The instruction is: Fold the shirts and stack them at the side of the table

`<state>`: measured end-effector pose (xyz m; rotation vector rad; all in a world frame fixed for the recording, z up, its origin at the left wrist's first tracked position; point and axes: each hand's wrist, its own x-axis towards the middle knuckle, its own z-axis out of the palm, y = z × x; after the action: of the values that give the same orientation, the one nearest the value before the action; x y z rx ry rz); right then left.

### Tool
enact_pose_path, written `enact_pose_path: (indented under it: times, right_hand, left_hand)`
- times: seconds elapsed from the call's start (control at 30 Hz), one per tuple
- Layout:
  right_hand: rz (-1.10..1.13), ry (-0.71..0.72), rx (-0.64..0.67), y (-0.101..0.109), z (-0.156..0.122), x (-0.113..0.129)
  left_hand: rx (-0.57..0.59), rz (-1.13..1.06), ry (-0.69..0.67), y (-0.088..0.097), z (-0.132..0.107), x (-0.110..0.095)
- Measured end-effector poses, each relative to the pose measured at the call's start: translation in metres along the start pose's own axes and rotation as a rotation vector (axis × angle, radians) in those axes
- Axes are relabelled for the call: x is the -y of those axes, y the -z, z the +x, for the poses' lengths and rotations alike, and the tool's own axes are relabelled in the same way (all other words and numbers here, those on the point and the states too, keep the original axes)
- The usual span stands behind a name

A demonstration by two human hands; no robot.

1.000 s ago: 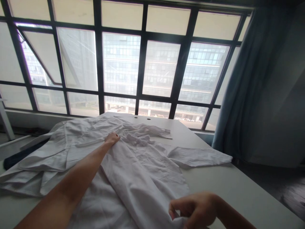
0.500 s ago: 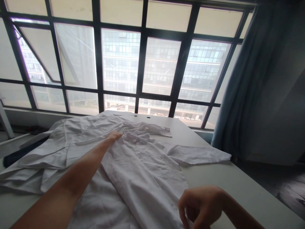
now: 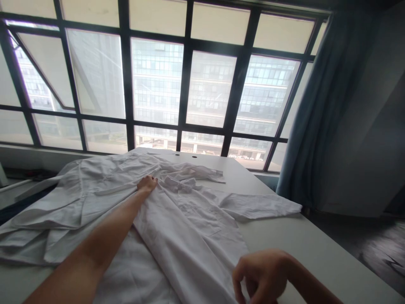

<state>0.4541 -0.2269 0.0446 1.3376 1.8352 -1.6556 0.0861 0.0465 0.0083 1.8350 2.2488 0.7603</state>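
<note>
A white table [image 3: 316,249] stands before a dark-framed window [image 3: 186,84], blue curtain [image 3: 319,126] beside.

Daylight pours in through the big window [image 3: 190,84], which is hazy and washed out, leaving the room backlit and rather dim. The curtain [image 3: 319,126] and right side sink into shadow. The white shirt [image 3: 190,219] looks grey and soft. Straight window bars bow near the edges.

A high-rise office: grid window [image 3: 177,84] facing towers, white desk [image 3: 303,245].
</note>
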Motion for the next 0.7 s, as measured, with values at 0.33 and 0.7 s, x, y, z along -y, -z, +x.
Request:
enact_pose_path:
  times: [0.33,0.7]
  right_hand:
    - [-0.479,0.690,-0.908,-0.033,0.026,0.043]
    - [-0.738,0.679,-0.518,-0.041,0.051,0.042]
  left_hand:
    - [0.236,0.266,-0.532,0.011,-0.060,0.007]
    - [0.381,0.259,-0.536,0.001,-0.063,0.043]
